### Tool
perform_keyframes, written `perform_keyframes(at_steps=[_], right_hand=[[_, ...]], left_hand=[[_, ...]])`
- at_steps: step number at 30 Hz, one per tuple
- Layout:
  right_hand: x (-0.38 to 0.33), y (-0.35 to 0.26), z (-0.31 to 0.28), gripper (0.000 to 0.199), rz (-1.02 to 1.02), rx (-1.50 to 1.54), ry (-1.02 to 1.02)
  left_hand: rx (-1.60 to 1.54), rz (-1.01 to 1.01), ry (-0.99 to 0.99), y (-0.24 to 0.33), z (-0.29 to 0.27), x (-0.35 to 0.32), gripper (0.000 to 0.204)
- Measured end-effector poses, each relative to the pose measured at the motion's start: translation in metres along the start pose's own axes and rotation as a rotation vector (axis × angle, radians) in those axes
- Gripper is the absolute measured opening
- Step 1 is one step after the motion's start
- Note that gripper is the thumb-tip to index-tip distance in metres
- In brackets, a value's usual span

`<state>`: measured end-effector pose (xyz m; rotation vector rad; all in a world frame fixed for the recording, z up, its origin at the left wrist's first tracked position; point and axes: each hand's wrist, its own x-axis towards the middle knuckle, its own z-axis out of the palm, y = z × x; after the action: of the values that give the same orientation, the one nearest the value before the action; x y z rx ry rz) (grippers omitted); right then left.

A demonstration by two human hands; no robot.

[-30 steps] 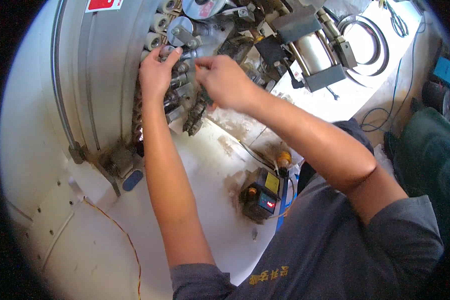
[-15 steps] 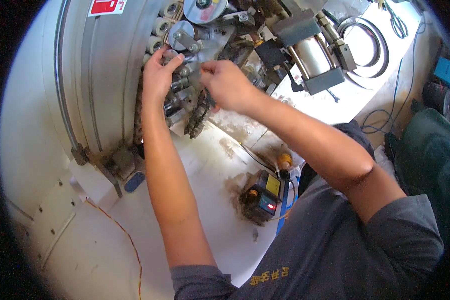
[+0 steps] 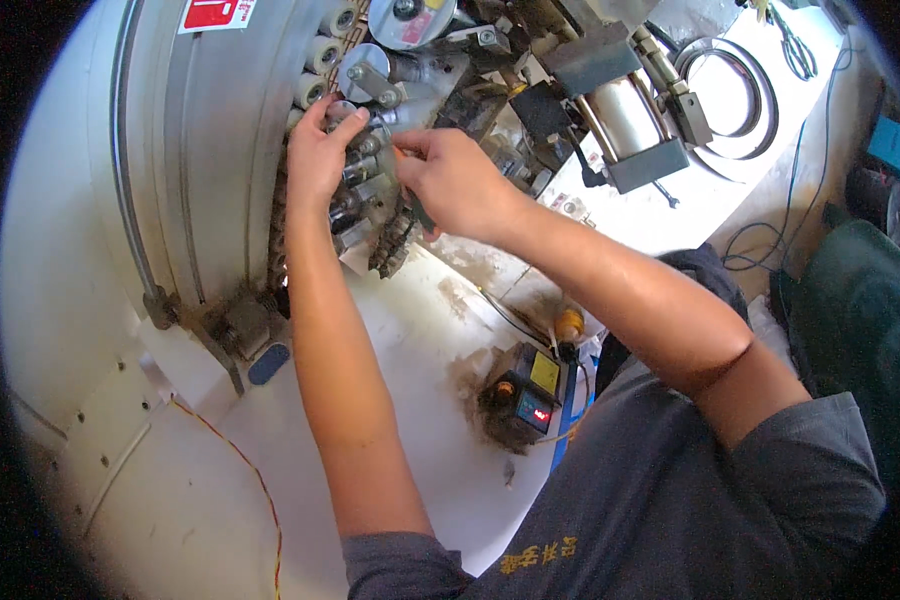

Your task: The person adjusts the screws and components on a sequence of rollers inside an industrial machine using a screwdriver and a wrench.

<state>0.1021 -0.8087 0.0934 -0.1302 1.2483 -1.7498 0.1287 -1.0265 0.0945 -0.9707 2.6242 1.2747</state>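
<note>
Tool (image 3: 420,214), upper centre of frame, is gripped in the right hand (image 3: 457,180), left hand (image 3: 317,152) at the rollers (image 3: 322,53) left of it, thumb and fingers narrowly apart, can't tell if pinching anything; I'd brace the left, keep the tool square, force light.

Dark grey short-sleeved cloth shirt (image 3: 660,480), yellow lettering (image 3: 540,556) on front; plain loose right sleeve (image 3: 820,450); left hand (image 3: 315,160), right hand (image 3: 458,182) bare.
</note>
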Motion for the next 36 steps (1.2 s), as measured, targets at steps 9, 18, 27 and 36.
perform_keyframes(at_steps=[9,18,27,36], right_hand=[[0.014,0.006,-0.012,0.022,-0.019,0.03,-0.029],[0.012,0.008,-0.012,0.025,0.059,0.011,-0.035],[0.01,0.022,-0.011,0.029,-0.034,-0.144,-0.016],[0.021,0.042,-0.012,0.045,-0.147,-0.462,0.158]], left_hand=[[-0.092,-0.054,-0.145,0.012,0.006,0.004,0.051],[0.432,-0.093,0.113,0.026,0.014,-0.011,0.056],[0.383,-0.024,0.195,0.003,0.014,-0.019,0.06],[0.502,0.057,0.258,-0.001,0.021,-0.011,0.059]])
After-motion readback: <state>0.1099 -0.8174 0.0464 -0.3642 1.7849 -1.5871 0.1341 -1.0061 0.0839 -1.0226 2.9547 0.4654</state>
